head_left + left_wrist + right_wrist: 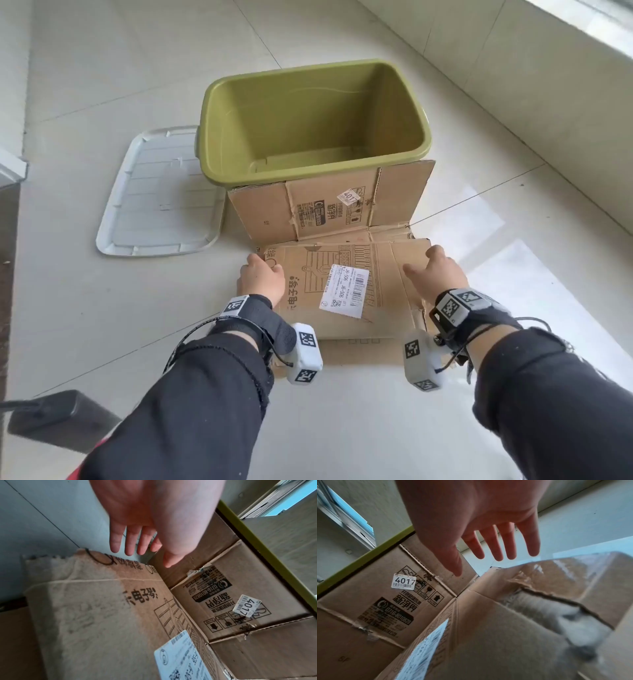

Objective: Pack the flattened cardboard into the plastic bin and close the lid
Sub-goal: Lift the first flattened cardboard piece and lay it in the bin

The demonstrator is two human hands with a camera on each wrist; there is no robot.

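Observation:
An open olive-green plastic bin (416,113) stands on the tiled floor, nothing inside it. Its white lid (150,202) lies flat to its left. One flattened cardboard sheet with a "4017" sticker (329,209) leans against the bin's near wall. A second flattened cardboard (383,301) with a white shipping label lies on the floor in front of me. My left hand (262,275) hovers at its left far corner with straight fingers (130,543), holding nothing. My right hand (436,270) hovers over its right far corner, fingers (505,545) spread and empty.
A dark rectangular object with a cable (58,418) sits on the floor at the near left. A raised ledge under a window (548,85) runs along the right. A white furniture edge (10,168) shows at the far left.

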